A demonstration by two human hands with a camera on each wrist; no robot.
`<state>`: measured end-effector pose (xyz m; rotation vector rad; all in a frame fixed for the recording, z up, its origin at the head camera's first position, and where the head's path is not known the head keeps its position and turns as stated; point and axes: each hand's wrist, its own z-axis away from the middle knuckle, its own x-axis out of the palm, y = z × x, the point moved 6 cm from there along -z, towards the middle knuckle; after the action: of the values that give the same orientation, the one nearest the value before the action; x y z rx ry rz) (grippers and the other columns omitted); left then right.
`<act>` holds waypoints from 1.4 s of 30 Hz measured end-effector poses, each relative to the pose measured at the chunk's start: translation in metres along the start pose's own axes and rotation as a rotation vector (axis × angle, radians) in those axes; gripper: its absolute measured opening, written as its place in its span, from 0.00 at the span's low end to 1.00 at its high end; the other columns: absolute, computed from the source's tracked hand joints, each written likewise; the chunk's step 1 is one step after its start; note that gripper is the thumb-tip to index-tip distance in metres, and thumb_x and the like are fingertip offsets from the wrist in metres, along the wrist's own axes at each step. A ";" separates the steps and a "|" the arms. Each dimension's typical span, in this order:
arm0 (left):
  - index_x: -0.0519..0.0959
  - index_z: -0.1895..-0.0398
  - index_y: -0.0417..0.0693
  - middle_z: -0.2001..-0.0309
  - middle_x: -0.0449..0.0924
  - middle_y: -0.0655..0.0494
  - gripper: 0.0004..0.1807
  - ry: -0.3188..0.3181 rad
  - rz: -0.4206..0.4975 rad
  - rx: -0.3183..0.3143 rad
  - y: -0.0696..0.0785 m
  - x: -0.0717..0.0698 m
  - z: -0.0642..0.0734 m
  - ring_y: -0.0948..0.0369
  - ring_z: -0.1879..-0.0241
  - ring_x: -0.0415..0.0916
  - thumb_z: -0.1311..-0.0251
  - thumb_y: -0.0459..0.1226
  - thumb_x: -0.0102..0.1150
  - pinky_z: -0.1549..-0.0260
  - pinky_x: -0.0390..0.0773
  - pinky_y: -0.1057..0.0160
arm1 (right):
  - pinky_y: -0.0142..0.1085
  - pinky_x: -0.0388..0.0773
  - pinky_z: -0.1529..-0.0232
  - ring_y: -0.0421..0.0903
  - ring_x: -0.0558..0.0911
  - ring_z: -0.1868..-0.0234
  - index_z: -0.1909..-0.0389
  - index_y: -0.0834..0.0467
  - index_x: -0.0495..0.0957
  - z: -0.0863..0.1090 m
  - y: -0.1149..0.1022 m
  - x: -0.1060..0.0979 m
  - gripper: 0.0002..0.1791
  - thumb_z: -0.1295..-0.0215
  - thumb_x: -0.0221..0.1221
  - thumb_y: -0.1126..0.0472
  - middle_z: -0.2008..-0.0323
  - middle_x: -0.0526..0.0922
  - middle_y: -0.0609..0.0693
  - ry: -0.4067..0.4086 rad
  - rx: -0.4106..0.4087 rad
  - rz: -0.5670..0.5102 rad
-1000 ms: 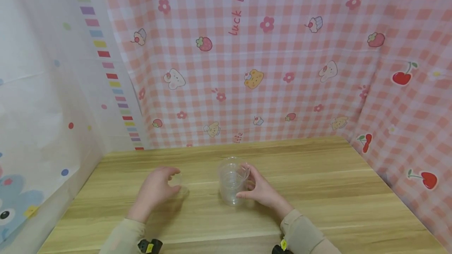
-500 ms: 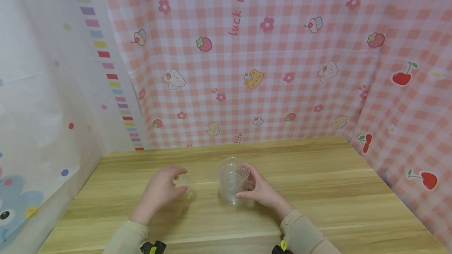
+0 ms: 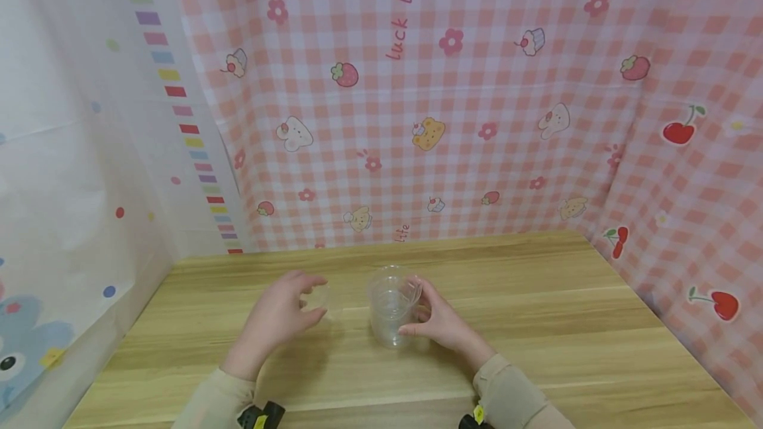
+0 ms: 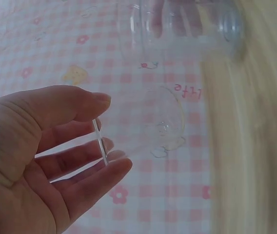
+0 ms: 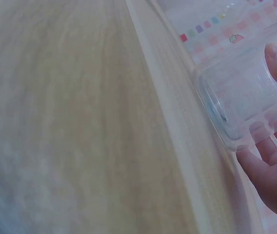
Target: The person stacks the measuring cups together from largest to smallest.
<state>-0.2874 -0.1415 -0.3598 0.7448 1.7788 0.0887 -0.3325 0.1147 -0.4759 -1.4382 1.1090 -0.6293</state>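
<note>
My left hand (image 3: 275, 315) pinches a small clear cup (image 4: 150, 119) by its rim, thumb on one side and fingers on the other. In the left wrist view the cup lies on its side in the grip, base pointing toward the right of the picture. Right of it, a larger clear ribbed container (image 3: 389, 310) stands upright on the wooden table (image 3: 507, 323). My right hand (image 3: 446, 324) grips that container from the right, with thumb in front and fingers around the far side. Those fingers show through its transparent wall in the right wrist view.
Pink checked cloth (image 3: 357, 111) hangs behind the table, and another patterned cloth (image 3: 703, 204) borders the right. A white dotted sheet (image 3: 77, 151) covers the left side. Black wrist cameras (image 3: 262, 416) sit on both sleeves.
My left hand has moved a little to the right with the small clear cup, closer to the larger container. The right hand and the larger container have stayed in place.
</note>
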 end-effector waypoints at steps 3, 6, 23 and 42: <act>0.82 0.49 0.43 0.57 0.81 0.48 0.24 0.003 0.016 0.010 0.005 -0.004 -0.001 0.55 0.64 0.82 0.53 0.34 0.76 0.68 0.84 0.61 | 0.51 0.65 0.33 0.62 0.63 0.30 0.27 0.61 0.54 0.000 0.000 0.000 0.51 0.48 0.74 0.67 0.30 0.62 0.63 0.001 0.002 0.003; 0.82 0.49 0.43 0.55 0.81 0.48 0.24 0.009 0.029 0.017 0.011 -0.008 -0.002 0.54 0.63 0.81 0.53 0.33 0.76 0.68 0.84 0.61 | 0.52 0.65 0.33 0.62 0.63 0.30 0.27 0.61 0.54 0.000 -0.001 0.000 0.51 0.48 0.74 0.67 0.30 0.62 0.63 0.001 0.003 0.007; 0.82 0.49 0.43 0.51 0.81 0.50 0.23 0.031 0.086 0.083 0.031 -0.025 -0.010 0.53 0.55 0.81 0.51 0.31 0.74 0.65 0.84 0.63 | 0.51 0.64 0.33 0.62 0.62 0.29 0.27 0.61 0.53 0.000 0.001 0.000 0.50 0.47 0.73 0.68 0.30 0.62 0.63 -0.004 0.009 0.015; 0.82 0.47 0.44 0.47 0.80 0.49 0.25 0.062 0.087 0.135 0.054 -0.034 -0.016 0.50 0.47 0.78 0.52 0.33 0.75 0.62 0.84 0.64 | 0.52 0.64 0.33 0.63 0.62 0.30 0.27 0.62 0.53 0.000 -0.001 0.000 0.51 0.47 0.74 0.66 0.31 0.62 0.64 -0.003 0.004 0.003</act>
<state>-0.2725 -0.1112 -0.3034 0.9251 1.8245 0.0508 -0.3319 0.1147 -0.4752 -1.4339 1.1070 -0.6269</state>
